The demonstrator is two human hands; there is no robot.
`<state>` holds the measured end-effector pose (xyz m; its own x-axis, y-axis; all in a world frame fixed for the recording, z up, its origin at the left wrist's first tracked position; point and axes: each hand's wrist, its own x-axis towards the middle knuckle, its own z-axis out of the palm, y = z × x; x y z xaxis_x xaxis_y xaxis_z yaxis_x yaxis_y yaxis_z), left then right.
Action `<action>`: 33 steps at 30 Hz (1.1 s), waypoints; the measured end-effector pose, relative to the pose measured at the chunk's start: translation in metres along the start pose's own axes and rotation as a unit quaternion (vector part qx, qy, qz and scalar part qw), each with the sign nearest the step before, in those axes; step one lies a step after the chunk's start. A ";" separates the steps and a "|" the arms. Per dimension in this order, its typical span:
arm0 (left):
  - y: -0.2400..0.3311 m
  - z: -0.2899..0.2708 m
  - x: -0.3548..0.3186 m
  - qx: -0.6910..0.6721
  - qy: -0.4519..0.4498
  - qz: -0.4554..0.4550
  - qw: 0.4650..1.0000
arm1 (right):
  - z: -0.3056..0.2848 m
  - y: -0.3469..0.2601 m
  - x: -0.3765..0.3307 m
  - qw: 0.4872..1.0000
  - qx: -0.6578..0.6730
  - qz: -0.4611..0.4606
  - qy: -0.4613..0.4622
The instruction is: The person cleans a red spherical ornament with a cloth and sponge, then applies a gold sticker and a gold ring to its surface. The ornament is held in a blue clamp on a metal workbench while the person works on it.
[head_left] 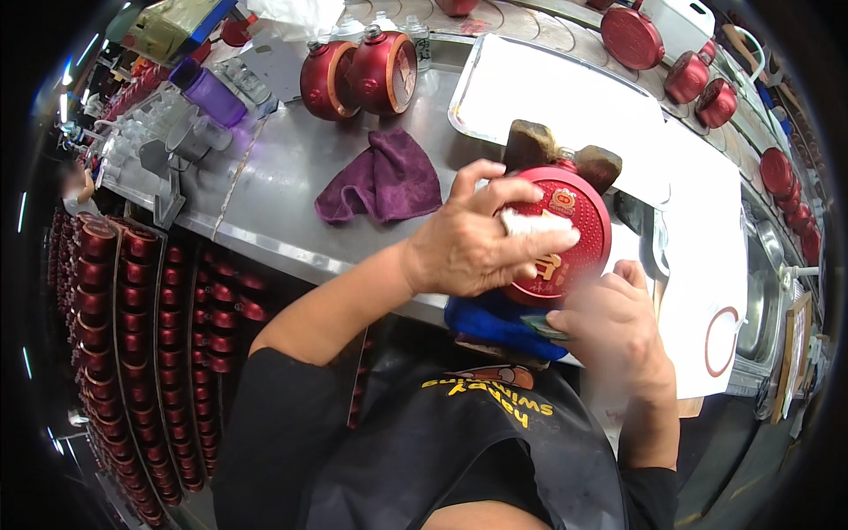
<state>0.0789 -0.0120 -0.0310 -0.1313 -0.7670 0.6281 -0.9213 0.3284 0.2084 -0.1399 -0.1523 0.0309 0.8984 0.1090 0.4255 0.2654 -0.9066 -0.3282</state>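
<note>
A stainless-steel counter fills the upper half of the view, in a crowded workshop where racks of dark red pots stand stacked below and to the person's left and more red lids line the far right edge. A white tray lies on the counter beyond the work, and a white sheet spreads to the right of it. At the counter's near edge a round red lid with embossed gold markings is tilted up on edge, its decorated face turned toward the person, propped over a blue cloth and in front of two dark wooden blocks. The left hand comes in from the left and lies across the lid's face, fingers curled and pressing a small white pad against it. The right hand sits lower and to the right, directly under the lid's bottom rim, fingers bent as if steadying it, though motion blur hides whether they actually grip. A crumpled purple rag rests on the counter well apart to the left, two red pots stand on their sides behind it, and a purple bottle lies farther left.
</note>
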 end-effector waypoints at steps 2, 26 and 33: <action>0.014 0.002 -0.022 -0.023 0.007 -0.040 0.999 | -0.007 0.005 0.013 0.996 0.057 -0.028 0.056; 0.030 -0.001 0.008 0.091 -0.070 -0.017 0.993 | -0.008 0.002 -0.115 0.892 0.138 0.348 0.255; 0.091 0.019 -0.015 0.097 -0.046 -0.039 0.993 | -0.071 0.071 -0.268 0.873 -0.215 0.401 0.173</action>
<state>-0.0099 0.0191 -0.0358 -0.0816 -0.8360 0.5426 -0.9819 0.1608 0.0999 -0.3866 -0.2746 -0.0462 0.5558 -0.6939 0.4578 -0.6242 -0.7121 -0.3215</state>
